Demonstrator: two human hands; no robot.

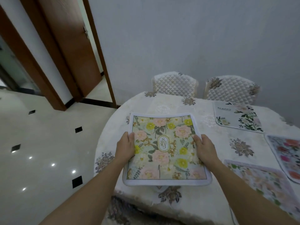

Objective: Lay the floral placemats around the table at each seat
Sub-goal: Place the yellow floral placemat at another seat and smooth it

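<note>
Both hands clasp the yellow-and-pink placemat (164, 159) by its side edges. The left hand (125, 147) curls its fingers round the left edge with the thumb on top, and the right hand (205, 149) does the same on the right edge. The mat hangs flat and low over the near-left part of the table (103, 143), its near edge just inside the rounded rim. Whether it already touches the tablecloth (215, 143) I cannot tell, though its far corners curl upward a little.

By my judgement this is the laying-down step for this seat. Next the mat needs lowering flat, squaring to the rim, and releasing without dragging the tablecloth into folds.

To the right, near the rim, a pale floral placemat (263, 181) lies flat, apart from the held one. Beyond it a red-flowered placemat (285, 153) runs off the right border. Farther back, a white placemat with green leaves (238, 118) sits before the right-hand chair (230, 90). The left-hand chair (175, 84) has no mat before it, so there is open cloth between it and the held mat, room for another. Left of the table, the tiled floor (40, 143) and a doorway (97, 88) give free passage around.
</note>
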